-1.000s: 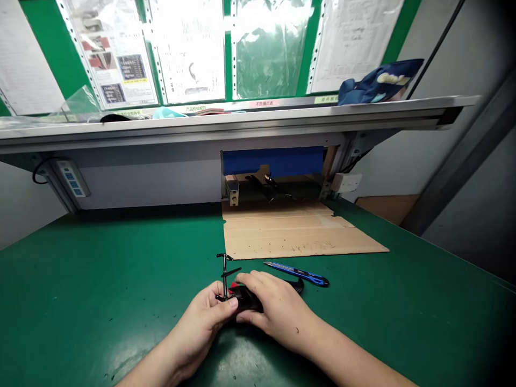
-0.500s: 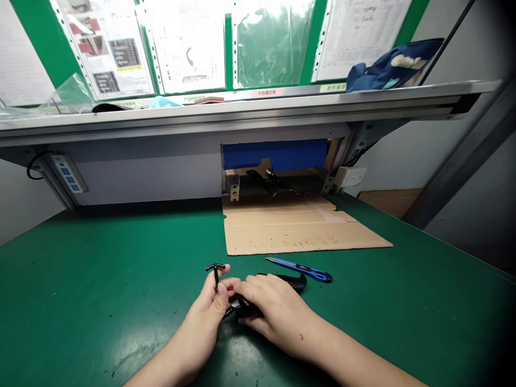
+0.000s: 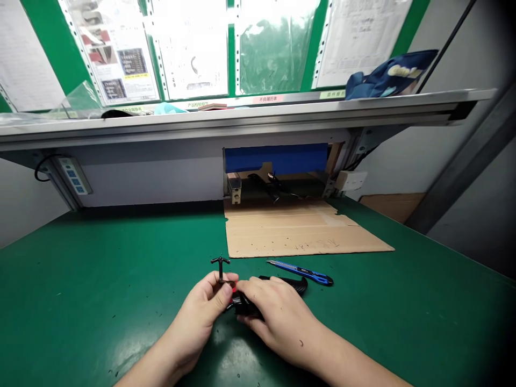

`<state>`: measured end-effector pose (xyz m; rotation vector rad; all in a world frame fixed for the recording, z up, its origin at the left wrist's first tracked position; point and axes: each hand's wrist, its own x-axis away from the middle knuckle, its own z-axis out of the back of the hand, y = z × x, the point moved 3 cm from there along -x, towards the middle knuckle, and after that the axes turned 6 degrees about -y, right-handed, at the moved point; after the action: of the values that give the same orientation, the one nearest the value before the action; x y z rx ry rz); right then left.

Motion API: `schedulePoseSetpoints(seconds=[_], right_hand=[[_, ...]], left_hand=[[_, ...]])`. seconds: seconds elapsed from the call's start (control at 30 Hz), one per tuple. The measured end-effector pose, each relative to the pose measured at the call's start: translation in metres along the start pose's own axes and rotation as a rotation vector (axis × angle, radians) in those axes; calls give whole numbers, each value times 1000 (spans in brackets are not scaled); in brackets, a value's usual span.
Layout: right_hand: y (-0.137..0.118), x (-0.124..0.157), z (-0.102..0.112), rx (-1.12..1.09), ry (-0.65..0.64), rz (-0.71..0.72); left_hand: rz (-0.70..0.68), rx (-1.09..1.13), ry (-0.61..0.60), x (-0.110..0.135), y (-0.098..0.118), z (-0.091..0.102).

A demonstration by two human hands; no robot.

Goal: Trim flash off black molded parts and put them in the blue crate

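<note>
My left hand (image 3: pixel 197 317) pinches a small black T-shaped piece (image 3: pixel 220 267) between thumb and fingers, its crossbar standing up above the fingertips. Wrapped over a long black plastic part (image 3: pixel 297 284) with a ribbed, curved end is my right hand (image 3: pixel 278 314), which hides most of it. A bit of red (image 3: pixel 234 288) shows where the fingertips of both hands meet; I cannot tell what it belongs to. Just beyond the right hand lies a blue utility knife (image 3: pixel 300 272), its blade end pointing left.
A cardboard sheet (image 3: pixel 282 236) lies on the green table (image 3: pixel 121 279), running under an opening with a blue flap (image 3: pixel 278 159). Black parts (image 3: pixel 264 185) sit inside the opening. Above runs a metal-edged shelf (image 3: pixel 181 131) holding a blue cloth item (image 3: pixel 387 75). Small black scraps dot the table.
My left hand has turned and closed in toward the right, bringing the T-shaped piece more upright and nearer the black part. More red shows between the hands. My right hand keeps its grip.
</note>
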<state>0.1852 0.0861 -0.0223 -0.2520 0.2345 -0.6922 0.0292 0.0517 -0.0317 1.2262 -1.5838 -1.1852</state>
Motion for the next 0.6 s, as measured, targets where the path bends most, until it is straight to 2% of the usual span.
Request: schedulePoseSetpoints(seconds=[0.07,0.13,0.23,0.33,0.4,0.47,0.6], right_hand=[[1,-1,-3,116,-11,-16],[0,-1,-4,140,-22,-17],[-4,0,0,-35,-38,-10],[-8,2,7,-274,-41,-11],[-10,4,7,-342,-35,-17],[-12,5,2,-291,1,-34],[-16,4,-11,-10,86,-93]], left_hand=[[-15,-43,6,-2,-3,1],[-9,-71,30,-3,-8,0],[-27,-15,76,-2,-13,-3],[-91,202,25,0,-13,-7],[-92,305,-8,-1,-11,-8],[-41,331,18,-1,-10,-7],[46,390,115,-3,-8,-7]])
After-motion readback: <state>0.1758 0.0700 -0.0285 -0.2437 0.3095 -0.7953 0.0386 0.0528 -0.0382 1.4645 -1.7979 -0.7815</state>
